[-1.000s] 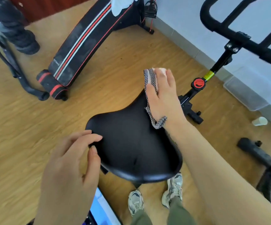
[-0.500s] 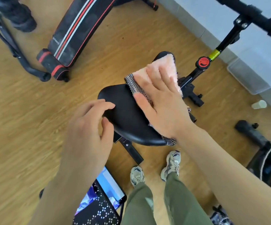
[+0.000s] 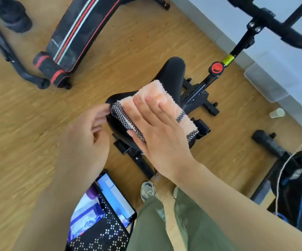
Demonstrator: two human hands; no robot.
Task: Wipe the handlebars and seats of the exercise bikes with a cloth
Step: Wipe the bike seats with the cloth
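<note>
A black bike seat (image 3: 172, 73) fills the middle of the view, its narrow nose pointing up towards the handlebars (image 3: 273, 17) at the top right. A folded pink cloth (image 3: 152, 93) with a black-and-white checked border lies flat on the wide part of the seat. My right hand (image 3: 157, 131) presses on the cloth with straight, spread fingers. At the seat's left edge my left hand (image 3: 86, 134) hovers with loosely curled fingers, its fingertips at the cloth's checked border; whether it pinches the cloth is unclear.
A black sit-up bench (image 3: 77, 33) with red and white stripes lies on the wooden floor at upper left. A red adjustment knob (image 3: 216, 68) sits on the bike's post. A tablet (image 3: 110, 198) lies near my feet. A white cup (image 3: 277, 113) and a clear tray (image 3: 266, 84) lie by the wall.
My right hand slid the cloth from the seat's nose back onto its wide rear part. My left hand moved along the seat's left edge up to the cloth's border.
</note>
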